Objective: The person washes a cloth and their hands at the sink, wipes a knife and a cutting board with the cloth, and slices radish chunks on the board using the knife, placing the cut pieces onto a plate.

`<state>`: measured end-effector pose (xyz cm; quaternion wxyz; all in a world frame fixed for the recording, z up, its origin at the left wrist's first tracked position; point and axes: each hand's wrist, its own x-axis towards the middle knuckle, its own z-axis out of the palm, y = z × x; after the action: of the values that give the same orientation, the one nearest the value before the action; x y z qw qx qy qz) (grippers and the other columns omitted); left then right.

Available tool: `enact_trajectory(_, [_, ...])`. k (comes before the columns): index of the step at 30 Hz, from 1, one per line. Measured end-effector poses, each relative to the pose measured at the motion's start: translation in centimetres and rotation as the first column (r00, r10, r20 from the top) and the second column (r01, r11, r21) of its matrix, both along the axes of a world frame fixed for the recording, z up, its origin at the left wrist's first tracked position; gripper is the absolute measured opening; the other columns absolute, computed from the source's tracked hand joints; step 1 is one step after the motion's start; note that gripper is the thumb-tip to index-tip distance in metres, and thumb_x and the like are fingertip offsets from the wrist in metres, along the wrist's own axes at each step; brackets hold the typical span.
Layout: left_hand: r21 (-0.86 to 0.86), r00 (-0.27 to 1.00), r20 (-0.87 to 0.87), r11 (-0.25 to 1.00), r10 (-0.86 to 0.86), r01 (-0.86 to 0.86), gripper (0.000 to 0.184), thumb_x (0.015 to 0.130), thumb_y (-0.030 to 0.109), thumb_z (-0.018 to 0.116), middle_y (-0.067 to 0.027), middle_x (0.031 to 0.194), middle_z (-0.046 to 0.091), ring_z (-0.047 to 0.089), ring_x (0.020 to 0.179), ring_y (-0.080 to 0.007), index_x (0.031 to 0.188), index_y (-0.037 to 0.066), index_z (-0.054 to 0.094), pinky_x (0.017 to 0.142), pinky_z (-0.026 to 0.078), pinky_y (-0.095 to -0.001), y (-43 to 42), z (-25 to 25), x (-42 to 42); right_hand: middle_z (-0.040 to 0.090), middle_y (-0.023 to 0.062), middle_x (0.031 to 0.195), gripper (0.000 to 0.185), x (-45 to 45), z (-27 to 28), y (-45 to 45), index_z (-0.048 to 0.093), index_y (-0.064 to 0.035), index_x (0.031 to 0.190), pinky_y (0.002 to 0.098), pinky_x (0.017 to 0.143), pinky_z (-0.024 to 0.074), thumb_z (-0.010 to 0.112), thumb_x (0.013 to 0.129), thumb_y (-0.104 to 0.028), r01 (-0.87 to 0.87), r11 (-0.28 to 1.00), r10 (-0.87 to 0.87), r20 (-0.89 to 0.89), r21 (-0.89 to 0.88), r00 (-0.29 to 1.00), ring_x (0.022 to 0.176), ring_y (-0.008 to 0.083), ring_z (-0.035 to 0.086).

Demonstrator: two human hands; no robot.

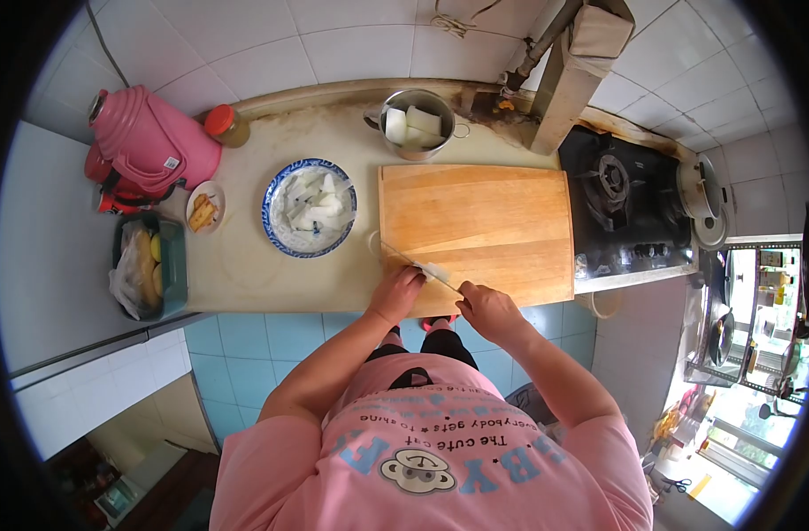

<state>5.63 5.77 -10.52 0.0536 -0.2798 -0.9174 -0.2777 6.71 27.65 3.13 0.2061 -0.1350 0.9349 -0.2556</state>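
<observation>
On the wooden cutting board [475, 208], near its front edge, lies a small pale white vegetable piece [435, 272]. My left hand [401, 292] is closed, its curled fingertips pressing on the vegetable beside the blade. My right hand [490, 311] grips the handle of a knife [413, 262], whose thin blade slants to the upper left across the board, edge down at the piece. Left of the board, a blue-rimmed bowl [268, 228] holds white cut pieces. Behind the board stands a metal pot [418, 152] with larger white chunks.
A small plate [211, 229] with brownish food, a red-lidded jar [228, 126], a pink thermos [170, 146] and a green bin [172, 288] with bagged produce are on the left. To the right is a black gas stove [634, 226] with a pot [698, 188] at its far side.
</observation>
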Motion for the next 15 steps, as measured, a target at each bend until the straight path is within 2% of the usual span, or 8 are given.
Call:
enact_trajectory(7, [0.023,0.999,-0.043,1.0,0.019,-0.018,0.018,0.085,0.012,0.059,-0.0072,0.105,0.062,0.061,0.099,-0.0258,0.099,0.006,0.069,0.088,0.053,-0.0351,0.0,-0.7,0.1,0.066,0.0203,0.08,0.017,-0.4,-0.7,-0.7,0.054,-0.0022,0.095,0.0477,0.067,0.0528,0.059,0.094,-0.018,-0.02,1.0,0.02,0.027,0.018,0.999,0.077,0.0394,0.066])
enact_trajectory(11, [0.043,0.998,-0.057,0.999,0.017,-0.014,0.018,0.084,0.012,0.058,-0.0072,0.104,0.061,0.061,0.097,-0.0266,0.099,0.006,0.068,0.086,0.053,-0.0355,0.0,-1.4,0.1,0.066,0.0211,0.08,0.017,-0.7,-2.9,-1.4,0.054,-0.0021,0.096,0.0482,0.067,0.0527,0.059,0.094,-0.018,-0.017,0.999,0.016,0.027,0.043,0.999,0.077,0.0401,0.066])
enact_trajectory(15, [0.031,1.0,-0.015,1.0,0.0,0.0,0.019,0.083,0.011,0.057,-0.0068,0.105,0.061,0.06,0.095,-0.0268,0.098,0.008,0.067,0.083,0.053,-0.0359,-0.2,-0.9,0.0,0.066,0.0214,0.08,0.019,-0.2,-4.1,-1.4,0.053,-0.0023,0.095,0.0488,0.067,0.0526,0.06,0.094,-0.02,0.034,0.999,-0.034,-0.03,-0.016,0.999,0.077,0.0404,0.066])
